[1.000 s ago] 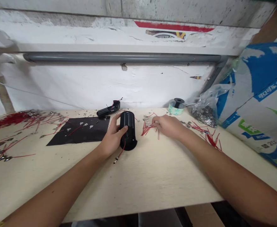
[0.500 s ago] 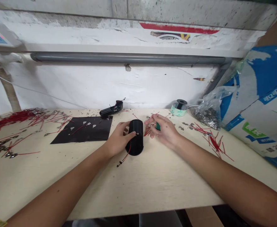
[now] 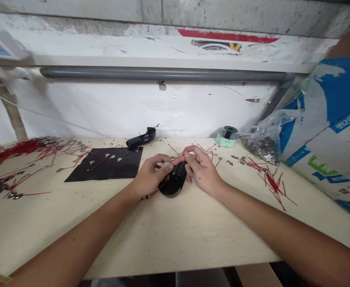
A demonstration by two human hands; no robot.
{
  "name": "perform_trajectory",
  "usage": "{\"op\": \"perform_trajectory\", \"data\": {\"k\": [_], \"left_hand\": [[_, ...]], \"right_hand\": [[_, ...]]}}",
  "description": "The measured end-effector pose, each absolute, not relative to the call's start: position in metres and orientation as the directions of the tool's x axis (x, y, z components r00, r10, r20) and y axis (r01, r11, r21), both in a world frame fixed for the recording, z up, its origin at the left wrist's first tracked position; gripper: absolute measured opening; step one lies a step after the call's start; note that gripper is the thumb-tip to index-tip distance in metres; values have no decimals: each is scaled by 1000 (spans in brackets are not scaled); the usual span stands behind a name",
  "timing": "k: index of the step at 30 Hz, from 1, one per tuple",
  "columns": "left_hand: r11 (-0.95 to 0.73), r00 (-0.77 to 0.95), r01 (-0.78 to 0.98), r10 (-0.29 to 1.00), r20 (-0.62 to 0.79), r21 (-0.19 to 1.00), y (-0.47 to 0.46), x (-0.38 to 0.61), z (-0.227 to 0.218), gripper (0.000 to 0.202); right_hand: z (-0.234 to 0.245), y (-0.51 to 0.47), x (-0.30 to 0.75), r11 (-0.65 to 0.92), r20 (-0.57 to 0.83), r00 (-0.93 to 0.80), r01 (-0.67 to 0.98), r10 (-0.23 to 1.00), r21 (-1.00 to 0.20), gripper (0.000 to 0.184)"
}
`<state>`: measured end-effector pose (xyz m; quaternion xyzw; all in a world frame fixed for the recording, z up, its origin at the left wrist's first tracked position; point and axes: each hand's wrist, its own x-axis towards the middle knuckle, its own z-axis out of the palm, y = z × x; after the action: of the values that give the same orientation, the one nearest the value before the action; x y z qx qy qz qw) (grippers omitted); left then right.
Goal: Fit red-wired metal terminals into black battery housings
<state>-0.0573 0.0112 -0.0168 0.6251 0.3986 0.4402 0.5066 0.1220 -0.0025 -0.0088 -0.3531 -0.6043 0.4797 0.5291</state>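
Note:
My left hand grips a black plastic housing, which lies tilted on the pale wooden bench and is partly hidden by both hands. A thin red wire runs from it to the lower left. My right hand sits just right of the housing. Its thumb and fingers pinch something small, apparently a metal terminal, close to my left fingertips. The pinched piece is mostly hidden.
A black mat with small metal pieces lies left of my hands. Red wires with terminals spread across the bench. At the back are another black housing, a tape roll and a bag of metal parts.
The housing has gone from standing upright to lying tilted. My right hand has moved left, bringing its fingertips to my left hand. A green item seen earlier in my right hand no longer shows.

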Motion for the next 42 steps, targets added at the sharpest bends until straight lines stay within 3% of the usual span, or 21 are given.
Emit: {"op": "perform_trajectory", "data": {"k": [3, 6, 9, 13, 16, 19, 22, 25, 30, 35, 42], "left_hand": [[-106, 318, -93, 939, 130, 990, 12, -57, -16, 26], [-62, 302, -223, 944, 129, 973, 12, -56, -14, 24], [13, 297, -278, 952, 73, 961, 13, -56, -13, 23], [25, 289, -319, 955, 72, 947, 12, -53, -12, 21], [58, 272, -389, 961, 54, 919, 11, -52, -10, 18], [36, 155, -402, 988, 29, 915, 12, -54, -10, 18], [-84, 53, -218, 994, 98, 972, 15, -57, -14, 22], [-174, 54, 31, 984, 172, 984, 13, -57, -16, 27], [-169, 172, 160, 975, 141, 973, 6, -53, -13, 30], [-211, 276, 196, 949, 153, 958, 7, -53, -13, 33], [-303, 304, 283, 928, 214, 910, 4, -53, -14, 34]], "right_hand": [[-12, -5, 128, 558, 523, -194, 265, 830, -787, 17], [-13, -6, 136, 706, 604, -398, 555, 690, -441, 23], [-13, -5, 138, 736, 580, -536, 654, 614, -174, 31], [-12, -6, 134, 736, 574, -594, 676, 564, -23, 30], [-10, -8, 132, 765, 581, -587, 637, 563, -98, 28], [-8, -9, 132, 772, 629, -472, 514, 618, -373, 46], [-11, -3, 134, 662, 600, -280, 312, 750, -682, 46], [-18, 8, 136, 513, 481, -194, 177, 855, -840, 38], [-24, 17, 130, 416, 405, -128, 86, 906, -905, 38], [-17, 13, 125, 307, 307, -197, -32, 931, -951, 27], [-16, 9, 123, 311, 303, -238, -4, 923, -950, 25]]}}
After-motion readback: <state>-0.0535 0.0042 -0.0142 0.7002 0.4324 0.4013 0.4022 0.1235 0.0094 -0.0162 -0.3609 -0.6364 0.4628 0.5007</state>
